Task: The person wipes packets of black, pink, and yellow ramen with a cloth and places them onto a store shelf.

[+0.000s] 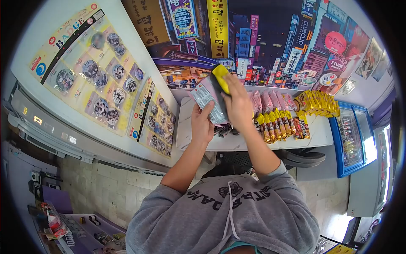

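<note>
My left hand [204, 123] grips the lower edge of a pink-and-silver packet [207, 101], whose printed back is turned up toward me. My right hand [239, 103] is closed round a yellow-and-black item [220, 78] and holds it along the packet's right side; its exact kind is hard to make out. Both hands are raised over a white marble-patterned table [190, 133]. Dark packets [222, 130] lie partly hidden beneath them. Just right of my right hand stand a row of pink packets [266, 101] and a row of yellow-and-brown packets [275, 126].
More yellow packets [317, 103] stand at the table's right end, beside a blue-framed freezer [351, 139]. Badge display sheets [93, 72] hang on the white surface at left. A street-sign mural [270, 46] covers the back wall. Under the table sits a black seat [302, 158].
</note>
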Tool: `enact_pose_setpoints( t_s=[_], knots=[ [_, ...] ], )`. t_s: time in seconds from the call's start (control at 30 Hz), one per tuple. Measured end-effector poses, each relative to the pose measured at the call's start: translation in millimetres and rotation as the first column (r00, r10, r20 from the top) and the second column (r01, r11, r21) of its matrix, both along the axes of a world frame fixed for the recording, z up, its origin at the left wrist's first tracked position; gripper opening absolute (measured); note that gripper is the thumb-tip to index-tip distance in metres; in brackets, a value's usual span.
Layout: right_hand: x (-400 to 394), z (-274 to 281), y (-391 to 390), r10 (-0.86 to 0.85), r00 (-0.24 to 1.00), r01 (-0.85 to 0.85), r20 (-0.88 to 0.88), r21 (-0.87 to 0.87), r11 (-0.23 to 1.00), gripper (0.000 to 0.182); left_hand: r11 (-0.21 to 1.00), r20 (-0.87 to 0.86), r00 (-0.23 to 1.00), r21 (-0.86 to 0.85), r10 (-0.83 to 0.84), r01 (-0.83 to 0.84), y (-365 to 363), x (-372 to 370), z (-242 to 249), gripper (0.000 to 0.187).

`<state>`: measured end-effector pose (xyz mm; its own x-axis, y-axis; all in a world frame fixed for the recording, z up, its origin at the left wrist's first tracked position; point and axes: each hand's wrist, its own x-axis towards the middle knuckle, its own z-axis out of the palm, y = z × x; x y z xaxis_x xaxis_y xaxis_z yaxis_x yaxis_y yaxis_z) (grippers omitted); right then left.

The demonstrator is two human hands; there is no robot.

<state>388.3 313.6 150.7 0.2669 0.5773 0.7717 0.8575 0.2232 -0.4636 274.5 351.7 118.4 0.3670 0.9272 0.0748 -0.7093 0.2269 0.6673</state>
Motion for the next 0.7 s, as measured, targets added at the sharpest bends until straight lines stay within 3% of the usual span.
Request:
enact_pose_setpoints(
  t_s=[0.03,0.1,0.17,0.2,0.23,0.3,0.4,0.7],
  knots=[
    [-11.4,-3.4,-5.8,0.032,0.999,-0.032,0.028,-0.011,0.999,0.045,0.996,0.018,1.000,-0.091,-0.010,0.011,2.5,-2.5,-2.2,0.028],
    [-21.5,-3.2,-12.4,0.036,0.992,-0.031,0.125,-0.043,0.999,0.044,0.995,-0.003,1.000,-0.093,-0.020,0.020,2.7,-5.7,-3.5,0.028],
    [1.0,-7.3,1.2,0.047,0.998,-0.048,0.048,0.023,0.999,0.040,0.980,0.050,0.989,-0.140,-0.136,0.141,3.6,-3.8,-10.2,0.028],
    [10.5,-9.5,11.9,0.045,0.981,-0.039,-0.188,0.036,0.999,0.035,0.961,0.087,0.979,-0.196,-0.182,0.196,4.4,-3.3,-14.2,0.029],
    [19.5,-2.9,15.0,0.038,0.928,-0.071,-0.372,-0.075,0.995,0.026,0.960,0.088,0.979,-0.197,-0.185,0.199,1.5,-2.5,-12.0,0.029],
    [33.5,16.9,11.4,-0.008,0.869,-0.148,-0.494,-0.275,0.950,0.027,0.951,0.146,0.974,-0.235,-0.171,0.202,-5.2,0.3,-4.2,0.030],
    [38.8,3.5,21.1,0.010,0.935,-0.069,-0.353,-0.154,0.986,0.027,0.942,0.187,0.968,-0.256,-0.171,0.216,-8.3,2.3,-3.8,0.030],
    [53.2,2.1,33.1,-0.052,0.917,-0.018,-0.394,-0.173,0.985,0.024,0.923,0.288,0.926,-0.226,-0.243,0.312,-15.7,0.9,-0.2,0.035]
  ],
)
